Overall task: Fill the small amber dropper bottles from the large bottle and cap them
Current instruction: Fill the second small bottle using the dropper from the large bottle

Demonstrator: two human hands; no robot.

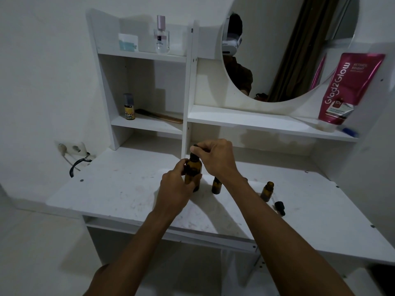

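Here, large amber bottle (195, 167), upright, black cap (195, 145)

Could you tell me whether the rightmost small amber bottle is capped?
Uncapped: the small amber glass bottle has a bare neck; a black dropper cap lies beside it.

The left hand (175, 184) grips the large amber bottle (193, 173) while the right hand (215, 157) pinches its black cap (196, 146).

Large bottle (194, 168) on desk (119, 189); small bottle (216, 185) right; second bottle (266, 191), dropper (280, 207) further right.
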